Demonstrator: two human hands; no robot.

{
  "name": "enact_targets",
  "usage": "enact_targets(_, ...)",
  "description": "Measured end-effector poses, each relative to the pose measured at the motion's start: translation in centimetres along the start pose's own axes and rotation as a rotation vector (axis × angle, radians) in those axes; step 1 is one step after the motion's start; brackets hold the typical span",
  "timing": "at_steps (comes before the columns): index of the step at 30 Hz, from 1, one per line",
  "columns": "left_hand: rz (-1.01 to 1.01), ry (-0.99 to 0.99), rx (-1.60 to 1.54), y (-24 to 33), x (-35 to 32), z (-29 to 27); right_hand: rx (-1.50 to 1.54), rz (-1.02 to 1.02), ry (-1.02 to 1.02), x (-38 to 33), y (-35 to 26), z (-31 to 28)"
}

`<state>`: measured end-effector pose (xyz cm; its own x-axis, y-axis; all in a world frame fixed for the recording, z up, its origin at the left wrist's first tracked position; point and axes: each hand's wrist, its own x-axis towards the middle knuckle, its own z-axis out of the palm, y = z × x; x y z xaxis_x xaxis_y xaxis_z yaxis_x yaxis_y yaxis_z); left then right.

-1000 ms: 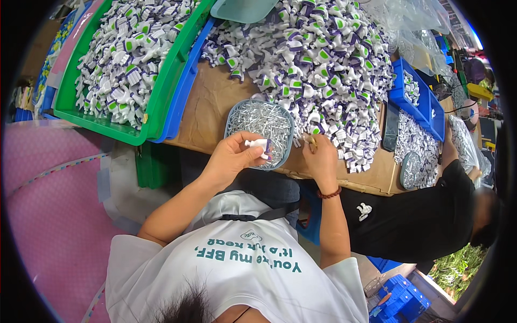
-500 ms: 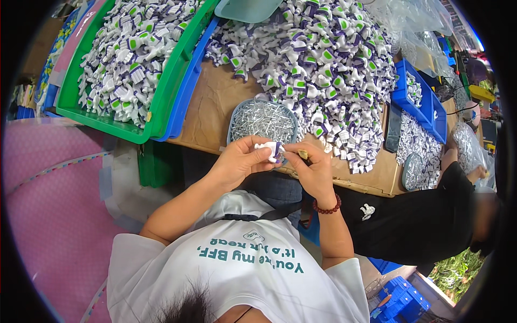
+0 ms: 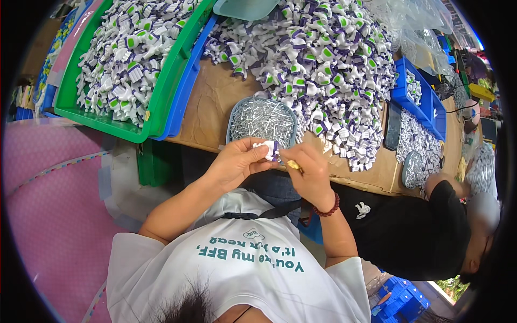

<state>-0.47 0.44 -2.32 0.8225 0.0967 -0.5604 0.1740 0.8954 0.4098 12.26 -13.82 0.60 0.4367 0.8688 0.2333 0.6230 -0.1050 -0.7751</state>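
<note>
The left hand [image 3: 237,161] pinches a small white-and-purple part [image 3: 267,151] at the bench's [image 3: 215,102] near edge. The right hand [image 3: 309,172] closes on a thin yellowish tool [image 3: 293,165], tip against the part, the tray of metal pins [image 3: 262,119] just beyond for easy reach.

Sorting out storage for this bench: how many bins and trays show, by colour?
Green trays: 1
Blue bins: 3
Grey-blue dishes of metal pins: 2
Teal tray: 1
Total: 7

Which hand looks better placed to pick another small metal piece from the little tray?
Probably the right hand: the left hand is closed around the white and purple toy part, while the right pinches only something small, beside the tray of metal pieces.
</note>
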Motion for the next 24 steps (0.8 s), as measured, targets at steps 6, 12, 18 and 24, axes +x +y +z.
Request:
enact_targets(6,0.020,0.036,0.110,0.1,0.6,-0.2,-0.174,-0.112,-0.046,-0.3,0.0,0.2)
enact_targets(12,0.053,-0.040,0.286,0.4,0.7,-0.1,-0.001,0.135,0.014,-1.5,1.6,-0.6)
enact_targets(18,0.043,-0.090,0.280,0.1,0.8,0.0,-0.574,0.448,0.212,-4.9,10.2,-5.9)
enact_targets(24,0.031,-0.102,0.288,0.0,0.4,0.4,-0.730,0.493,0.136,-4.4,12.0,-5.5)
